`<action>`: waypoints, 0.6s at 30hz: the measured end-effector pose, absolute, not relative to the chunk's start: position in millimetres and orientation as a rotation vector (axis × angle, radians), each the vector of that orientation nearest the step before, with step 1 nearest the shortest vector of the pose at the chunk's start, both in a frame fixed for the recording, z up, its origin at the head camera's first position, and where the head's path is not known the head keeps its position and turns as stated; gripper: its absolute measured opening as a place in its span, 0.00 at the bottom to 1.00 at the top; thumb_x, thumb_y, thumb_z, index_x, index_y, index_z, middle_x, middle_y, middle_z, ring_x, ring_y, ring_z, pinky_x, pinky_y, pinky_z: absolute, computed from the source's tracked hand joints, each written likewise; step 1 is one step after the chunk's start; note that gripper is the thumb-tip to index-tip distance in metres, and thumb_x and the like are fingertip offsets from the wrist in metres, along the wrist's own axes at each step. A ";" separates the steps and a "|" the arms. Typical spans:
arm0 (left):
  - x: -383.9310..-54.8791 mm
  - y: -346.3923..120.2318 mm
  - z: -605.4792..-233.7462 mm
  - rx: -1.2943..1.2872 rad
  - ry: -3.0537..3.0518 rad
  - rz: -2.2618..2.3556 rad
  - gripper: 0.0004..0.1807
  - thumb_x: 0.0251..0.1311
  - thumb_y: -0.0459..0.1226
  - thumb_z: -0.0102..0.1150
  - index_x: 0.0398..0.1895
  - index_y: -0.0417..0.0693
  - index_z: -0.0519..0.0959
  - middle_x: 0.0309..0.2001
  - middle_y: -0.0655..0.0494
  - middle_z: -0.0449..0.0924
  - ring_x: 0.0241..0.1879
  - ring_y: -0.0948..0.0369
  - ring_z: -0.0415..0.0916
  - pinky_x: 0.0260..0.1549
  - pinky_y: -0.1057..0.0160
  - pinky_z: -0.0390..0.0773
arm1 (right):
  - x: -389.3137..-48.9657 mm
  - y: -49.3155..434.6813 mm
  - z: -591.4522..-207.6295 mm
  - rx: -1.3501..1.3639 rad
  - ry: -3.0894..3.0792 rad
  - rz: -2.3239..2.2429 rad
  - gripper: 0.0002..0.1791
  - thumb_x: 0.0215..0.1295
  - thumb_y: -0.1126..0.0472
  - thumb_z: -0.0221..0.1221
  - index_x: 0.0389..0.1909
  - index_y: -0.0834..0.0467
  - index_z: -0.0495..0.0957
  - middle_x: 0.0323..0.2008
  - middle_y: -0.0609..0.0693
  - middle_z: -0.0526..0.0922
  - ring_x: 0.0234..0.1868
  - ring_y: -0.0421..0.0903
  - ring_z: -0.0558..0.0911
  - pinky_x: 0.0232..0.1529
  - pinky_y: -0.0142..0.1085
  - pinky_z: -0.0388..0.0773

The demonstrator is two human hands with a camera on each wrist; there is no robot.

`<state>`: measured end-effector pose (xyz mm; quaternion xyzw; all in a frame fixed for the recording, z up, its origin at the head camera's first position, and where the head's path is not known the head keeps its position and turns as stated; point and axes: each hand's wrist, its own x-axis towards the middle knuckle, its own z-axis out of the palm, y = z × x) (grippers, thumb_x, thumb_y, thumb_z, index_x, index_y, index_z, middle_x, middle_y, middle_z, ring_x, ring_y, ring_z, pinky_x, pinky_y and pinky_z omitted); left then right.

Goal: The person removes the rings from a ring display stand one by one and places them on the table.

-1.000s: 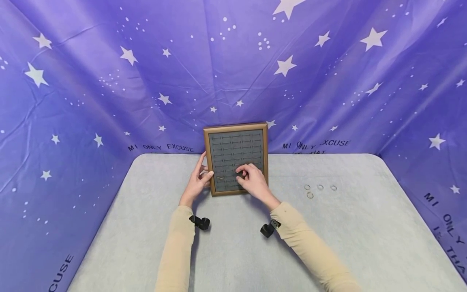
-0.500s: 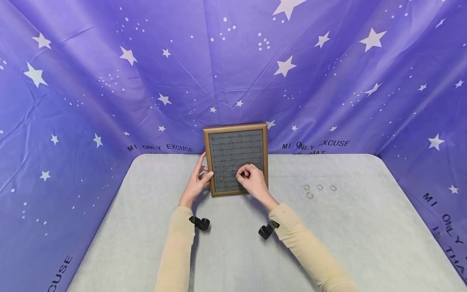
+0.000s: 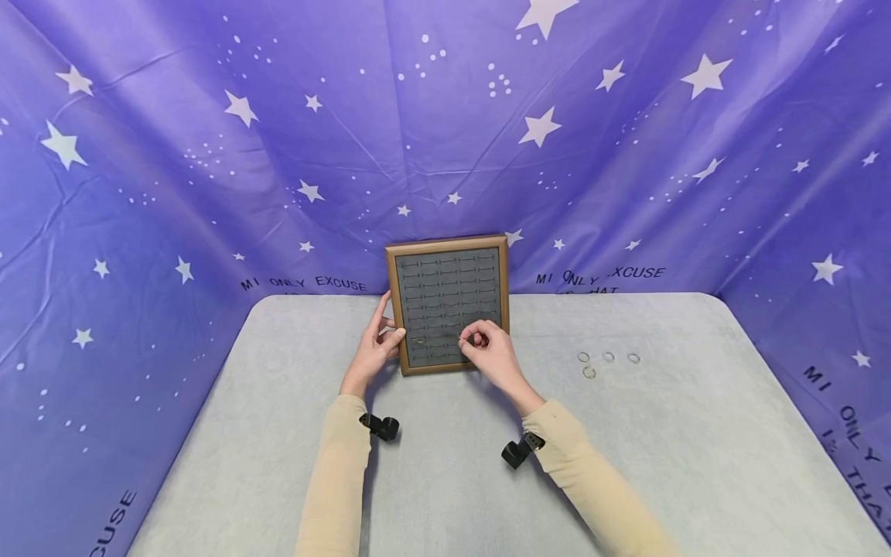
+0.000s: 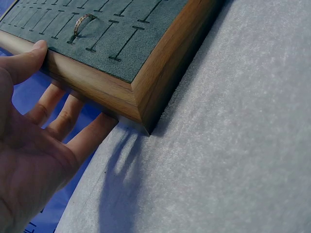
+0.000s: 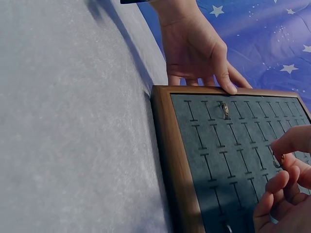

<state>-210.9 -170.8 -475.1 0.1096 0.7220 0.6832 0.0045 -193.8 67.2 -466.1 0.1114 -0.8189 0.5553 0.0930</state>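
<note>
A wood-framed ring display board (image 3: pixel 452 370) with a dark grey slotted pad stands tilted up at the back of the table. My left hand (image 3: pixel 371 352) holds its left edge, thumb on the front of the frame and fingers behind. In the right wrist view, my right hand (image 5: pixel 291 187) pinches a small ring (image 5: pixel 277 162) between thumb and index finger, close over the slots. Part of that ring is hidden by the fingers. A gold-coloured patterned ring (image 4: pixel 82 25) sits in a slot near the lower left corner of the pad.
Several loose rings lie on the pale table (image 3: pixel 445 487) right of the board, among them a gold-toned ring (image 3: pixel 589 373) and a silvery ring (image 3: pixel 633 358). A purple star-printed cloth (image 3: pixel 348 139) hangs close behind the board and along both sides.
My right hand has shifted slightly right across the lower pad, its thumb and index finger still together. The left hand and the board keep their places.
</note>
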 end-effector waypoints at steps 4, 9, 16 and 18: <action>-211.0 -171.0 -475.7 0.358 2.262 2.142 0.40 0.67 0.28 0.54 0.78 0.50 0.47 0.41 0.49 0.64 0.29 0.58 0.67 0.29 0.60 0.80 | -190.1 72.7 -468.5 0.318 -2.390 1.700 0.07 0.53 0.73 0.64 0.25 0.59 0.78 0.24 0.51 0.68 0.25 0.40 0.66 0.26 0.27 0.62; -211.3 -171.5 -476.2 0.357 2.266 2.145 0.40 0.67 0.28 0.54 0.78 0.51 0.47 0.41 0.48 0.64 0.29 0.59 0.67 0.28 0.60 0.80 | -185.6 80.2 -471.4 0.325 -2.373 1.721 0.08 0.53 0.74 0.64 0.25 0.59 0.78 0.24 0.53 0.69 0.25 0.40 0.66 0.25 0.27 0.61; -211.2 -171.4 -476.8 0.362 2.270 2.131 0.41 0.67 0.28 0.54 0.78 0.50 0.47 0.41 0.47 0.64 0.30 0.57 0.68 0.29 0.59 0.80 | -179.6 92.0 -470.1 0.312 -2.372 1.761 0.05 0.54 0.76 0.63 0.28 0.65 0.77 0.25 0.55 0.70 0.25 0.39 0.66 0.24 0.25 0.62; -211.2 -171.2 -476.8 0.359 2.272 2.127 0.40 0.67 0.28 0.54 0.78 0.50 0.47 0.41 0.48 0.64 0.30 0.57 0.68 0.30 0.58 0.80 | -174.0 95.2 -461.3 0.324 -2.364 1.782 0.04 0.54 0.77 0.62 0.29 0.69 0.77 0.25 0.57 0.70 0.24 0.39 0.66 0.24 0.24 0.62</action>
